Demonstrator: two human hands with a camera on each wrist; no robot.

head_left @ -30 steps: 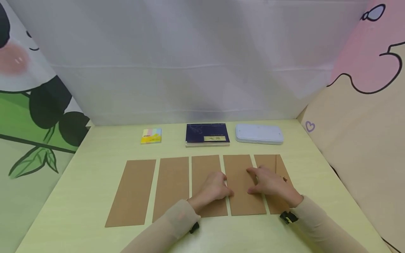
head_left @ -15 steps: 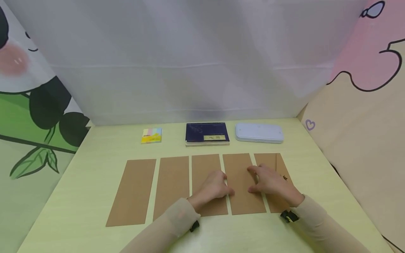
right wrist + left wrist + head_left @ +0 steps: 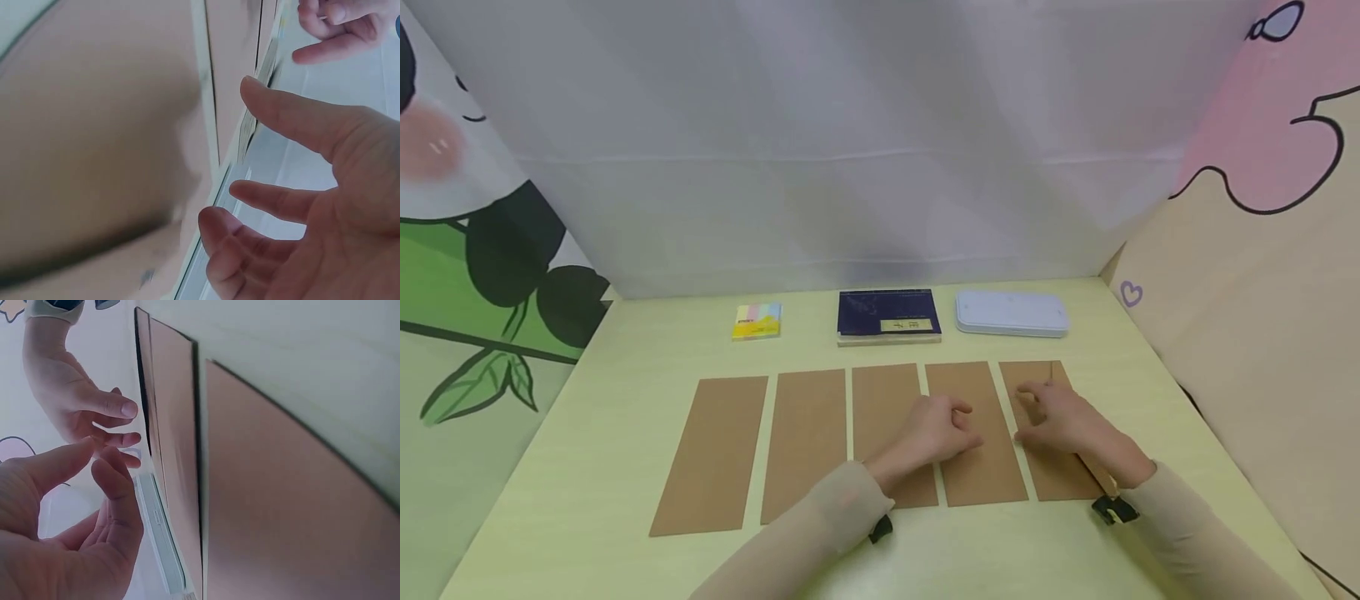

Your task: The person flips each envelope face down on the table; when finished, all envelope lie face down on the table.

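Observation:
Several flat brown kraft-paper rectangles lie in a row across the table. My left hand is above the fourth brown rectangle from the left. Its fingers are loosely bent, thumb and index fingertips close together in the left wrist view, with nothing between them. Over the rightmost brown rectangle, my right hand has its thumb and fingers spread apart and holds nothing. That rectangle shows a lengthwise line near its top; the rest of it is partly hidden by the hand. In the right wrist view the right hand appears apart from the paper.
Behind the row stand a pad of coloured sticky notes, a dark blue book and a pale blue flat case. The other brown rectangles lie to the left. A white cloth hangs behind the table.
Both hands have shifted to the right: the left from the third rectangle to over the fourth, the right from between the last two to over the rightmost. The rectangles appear unmoved.

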